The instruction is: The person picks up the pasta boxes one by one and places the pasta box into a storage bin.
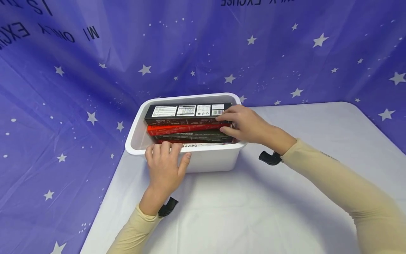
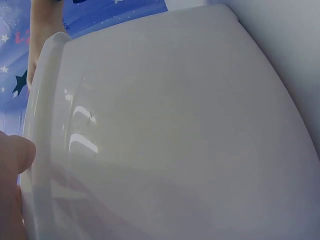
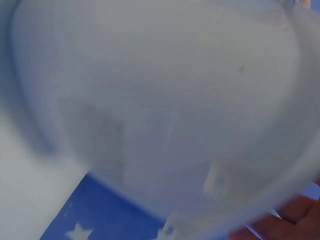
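A white plastic bin (image 1: 209, 158) stands on the table, packed with flat boxes on edge. Farthest back is a black box (image 1: 190, 121) with white label panels. In front of it lie a red box (image 1: 165, 129), a dark box (image 1: 203, 135) lettered "flavorsauce" and a pale box (image 1: 206, 144), partly hidden by the rim. My left hand (image 1: 163, 165) rests on the bin's front rim, fingers over the edge. At the bin's right end, my right hand (image 1: 245, 123) reaches over the rim, its fingertips touching the black box and its thumb near the dark box.
White cloth covers the table (image 1: 222, 211). Behind and to the left hangs a blue-purple curtain (image 1: 190, 53) with white stars, close to the bin's back. Black wrist mounts (image 1: 269, 158) stick out below both wrists. The right wrist view is blurred.
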{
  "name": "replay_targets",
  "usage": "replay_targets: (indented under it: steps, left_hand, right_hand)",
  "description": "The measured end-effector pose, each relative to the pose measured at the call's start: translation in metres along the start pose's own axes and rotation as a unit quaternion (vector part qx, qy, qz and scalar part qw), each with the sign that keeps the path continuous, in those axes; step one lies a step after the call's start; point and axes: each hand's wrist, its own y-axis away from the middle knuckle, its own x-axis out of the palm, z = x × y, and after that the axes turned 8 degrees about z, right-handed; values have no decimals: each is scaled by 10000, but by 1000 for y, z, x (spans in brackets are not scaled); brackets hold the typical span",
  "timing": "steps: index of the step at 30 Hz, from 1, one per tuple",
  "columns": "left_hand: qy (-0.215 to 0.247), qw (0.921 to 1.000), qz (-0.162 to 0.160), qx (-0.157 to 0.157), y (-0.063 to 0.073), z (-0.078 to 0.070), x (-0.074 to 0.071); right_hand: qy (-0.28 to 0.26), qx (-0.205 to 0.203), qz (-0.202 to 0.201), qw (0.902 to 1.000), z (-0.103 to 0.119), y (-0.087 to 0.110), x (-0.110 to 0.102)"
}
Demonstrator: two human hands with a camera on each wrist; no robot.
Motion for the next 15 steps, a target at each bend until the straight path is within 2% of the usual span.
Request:
replay_targets:
  steps: [4, 7, 9, 11, 15]
  left_hand:
    - [13, 9999, 155, -37, 1, 3, -3]
    - [18, 9989, 464, -98, 4, 4, -10]
    - [76, 9963, 849, -133, 3, 6, -18]
    - [236, 9902, 1367, -167, -1, 10, -30]
    - [758, 9683, 2360, -320, -17, 25, -58]
  right_hand:
    - [-58, 437, -131, 9989, -14, 15, -4]
    - [34, 743, -79, 9972, -25, 25, -9]
    - [142, 909, -47, 9958, -34, 32, -14]
    - [228, 1074, 10, 9939, -43, 39, -20]
    - [354, 1434, 244, 9887, -61, 54, -30]
